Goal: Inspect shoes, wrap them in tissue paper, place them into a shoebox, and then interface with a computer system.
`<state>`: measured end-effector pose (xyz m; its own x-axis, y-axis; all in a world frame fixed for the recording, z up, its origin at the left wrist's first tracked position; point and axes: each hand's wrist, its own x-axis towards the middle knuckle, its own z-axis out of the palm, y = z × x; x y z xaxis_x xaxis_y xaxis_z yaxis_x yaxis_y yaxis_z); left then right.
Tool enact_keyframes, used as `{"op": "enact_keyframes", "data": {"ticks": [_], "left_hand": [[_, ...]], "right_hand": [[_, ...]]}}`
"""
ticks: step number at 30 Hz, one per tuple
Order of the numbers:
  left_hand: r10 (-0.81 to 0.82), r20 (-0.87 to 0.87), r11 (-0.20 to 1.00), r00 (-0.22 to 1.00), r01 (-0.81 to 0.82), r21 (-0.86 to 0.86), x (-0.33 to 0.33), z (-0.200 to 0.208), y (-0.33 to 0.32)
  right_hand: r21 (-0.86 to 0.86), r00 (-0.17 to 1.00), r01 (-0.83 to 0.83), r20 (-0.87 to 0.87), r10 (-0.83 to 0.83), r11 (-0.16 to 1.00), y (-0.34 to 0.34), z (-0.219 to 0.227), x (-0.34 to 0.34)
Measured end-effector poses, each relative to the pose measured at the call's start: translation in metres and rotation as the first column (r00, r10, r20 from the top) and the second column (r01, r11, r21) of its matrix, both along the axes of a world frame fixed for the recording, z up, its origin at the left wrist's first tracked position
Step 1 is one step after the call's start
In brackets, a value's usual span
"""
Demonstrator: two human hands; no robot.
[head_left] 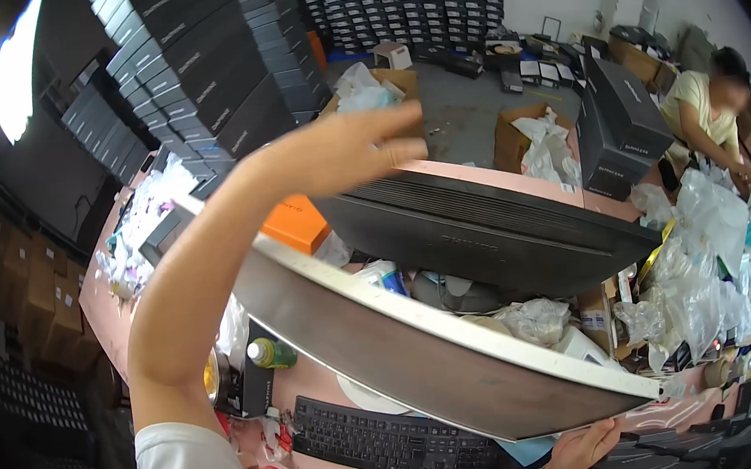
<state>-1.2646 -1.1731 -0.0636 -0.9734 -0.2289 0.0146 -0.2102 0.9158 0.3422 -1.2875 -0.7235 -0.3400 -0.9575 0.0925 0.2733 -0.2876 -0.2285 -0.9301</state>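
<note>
A white-framed monitor stands slanting across the desk, its dark screen facing me. My left hand is raised above and behind its top edge, blurred, fingers stretched out and holding nothing. At the monitor's lower right corner, my right hand has its fingers bent against the bottom edge; part of that hand is hidden. Below the screen lies a black keyboard. Behind it a second, black monitor shows its back. An orange box sits near my left forearm.
Tall stacks of black boxes rise at the far left. A green-labelled bottle stands left of the keyboard. Clear plastic bags pile up at the right, with a seated person beyond. Open cartons with bags stand behind the desk.
</note>
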Motion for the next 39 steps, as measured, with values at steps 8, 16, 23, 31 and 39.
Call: {"op": "enact_keyframes", "data": {"ticks": [8, 16, 23, 31, 39], "left_hand": [[0.441, -0.856, 0.872, 0.271, -0.354, 0.338, 0.160, 0.006, -0.168], [0.515, -0.242, 0.847, 0.823, -0.445, 0.289, 0.148, -0.108, -0.273], [0.158, -0.089, 0.965, 0.984, -0.134, 0.226, 0.064, -0.193, -0.306], [0.058, 0.040, 0.995, 0.998, -0.061, 0.079, 0.005, -0.312, -0.287], [-0.050, 0.387, 0.995, 0.921, 0.080, -0.062, -0.003, -0.316, -0.263]], "right_hand": [[-0.077, 0.962, 0.162, 0.234, -0.140, 0.984, -0.046, 0.073, 0.008], [-0.123, 0.973, 0.195, 0.149, -0.176, 0.973, -0.071, 0.099, 0.008], [-0.081, 0.973, 0.231, 0.035, -0.229, 0.969, -0.058, 0.084, -0.002], [-0.188, 0.989, 0.140, 0.082, -0.126, 0.972, -0.060, 0.088, 0.005], [-0.158, 0.956, 0.288, 0.109, -0.273, 0.945, -0.067, 0.090, 0.007]]}}
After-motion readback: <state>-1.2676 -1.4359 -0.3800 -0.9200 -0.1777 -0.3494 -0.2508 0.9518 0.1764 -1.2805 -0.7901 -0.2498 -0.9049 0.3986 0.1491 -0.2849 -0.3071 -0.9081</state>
